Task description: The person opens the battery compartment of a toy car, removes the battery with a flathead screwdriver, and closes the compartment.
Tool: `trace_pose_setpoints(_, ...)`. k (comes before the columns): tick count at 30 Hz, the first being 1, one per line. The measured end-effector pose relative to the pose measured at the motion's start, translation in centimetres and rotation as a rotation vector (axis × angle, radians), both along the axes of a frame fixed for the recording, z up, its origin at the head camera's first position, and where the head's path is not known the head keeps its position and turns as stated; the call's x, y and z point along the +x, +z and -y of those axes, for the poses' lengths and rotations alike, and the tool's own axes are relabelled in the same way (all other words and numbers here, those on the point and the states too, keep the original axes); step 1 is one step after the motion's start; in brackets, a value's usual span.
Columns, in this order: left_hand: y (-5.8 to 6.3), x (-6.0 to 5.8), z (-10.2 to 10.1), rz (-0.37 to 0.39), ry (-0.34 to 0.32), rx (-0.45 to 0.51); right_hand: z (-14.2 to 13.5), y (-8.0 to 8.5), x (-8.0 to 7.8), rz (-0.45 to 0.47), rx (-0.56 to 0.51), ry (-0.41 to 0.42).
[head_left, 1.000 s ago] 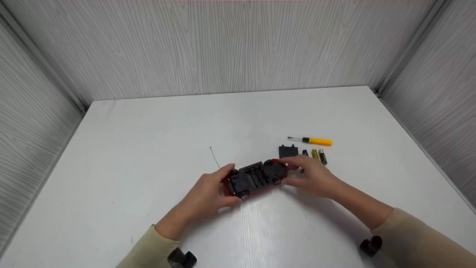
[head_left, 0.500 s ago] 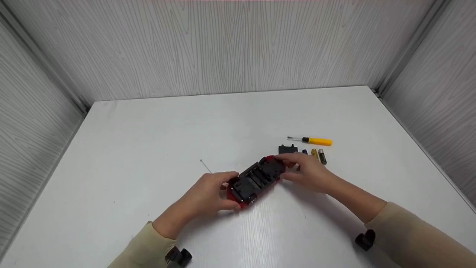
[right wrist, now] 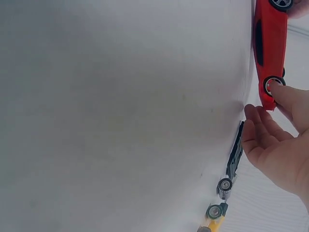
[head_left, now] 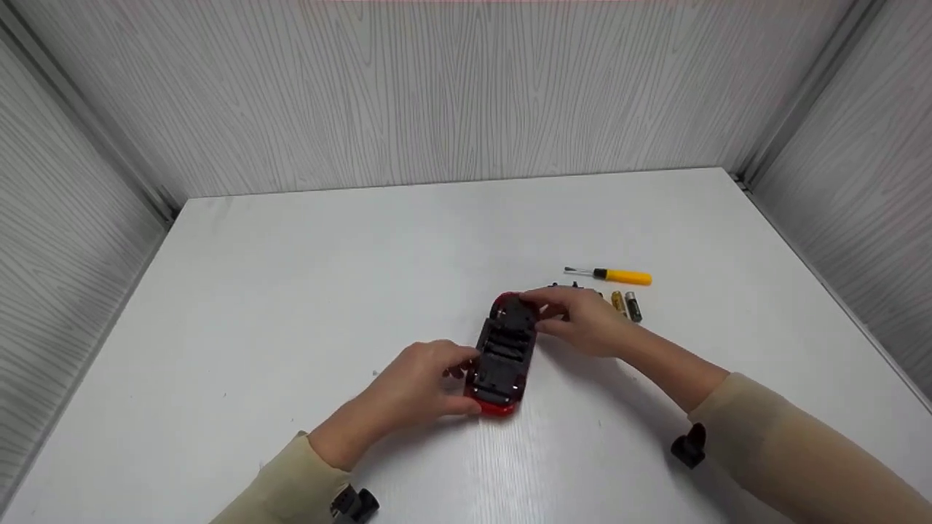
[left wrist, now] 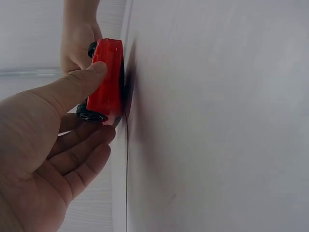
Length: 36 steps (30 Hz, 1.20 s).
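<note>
A red toy car [head_left: 501, 356] lies upside down, its black underside and an open slotted battery bay facing up. My left hand [head_left: 419, 382] holds the near end; in the left wrist view its thumb [left wrist: 99, 68] presses the red body. At the far end, my right hand [head_left: 586, 320] grips the car between thumb and fingers; in the right wrist view the thumb lies by a wheel [right wrist: 273, 86]. A thin wire antenna [left wrist: 127, 169] runs from the car in the left wrist view. A dark flat cover [head_left: 564, 285] is mostly hidden behind my right hand.
A screwdriver [head_left: 626, 277] with a yellow handle lies beyond the right hand. Beside that hand are a gold battery [head_left: 618, 301] and a dark battery [head_left: 633, 307]. The white table [head_left: 328, 269] backs onto a grained panel [head_left: 451, 94].
Both hands have turned the car counter-clockwise, from nearly crosswise to nearly pointing away from me. The right hand moved left and now covers more of the dark cover.
</note>
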<state>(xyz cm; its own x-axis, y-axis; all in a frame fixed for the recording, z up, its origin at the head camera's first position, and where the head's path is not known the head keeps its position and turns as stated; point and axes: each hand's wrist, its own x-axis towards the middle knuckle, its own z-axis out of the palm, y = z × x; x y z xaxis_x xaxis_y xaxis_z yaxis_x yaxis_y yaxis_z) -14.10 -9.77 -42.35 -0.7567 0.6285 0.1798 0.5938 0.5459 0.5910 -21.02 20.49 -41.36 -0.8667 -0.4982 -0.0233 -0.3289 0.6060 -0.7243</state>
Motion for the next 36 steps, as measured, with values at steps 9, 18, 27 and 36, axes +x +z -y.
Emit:
trace_pose_setpoints(9, -0.3, -0.3, -0.1, 0.022, 0.043, 0.041, 0.7, -0.2, -0.8, 0.043, -0.034, 0.011)
trace_pose_setpoints(18, -0.1, -0.6, -0.2, 0.077, 0.072, 0.007, 1.2, -0.1, -0.9, 0.055, -0.098, 0.005)
trace_pose_setpoints(27, -0.2, -0.9, -0.1, 0.099, 0.072, -0.008, 1.6, -0.3, -1.2, 0.020, -0.084, 0.017)
trace_pose_setpoints(36, -0.5, -0.8, -0.1, 0.108, 0.088, -0.003, 2.3, -0.6, -1.5, 0.010, -0.080, 0.034)
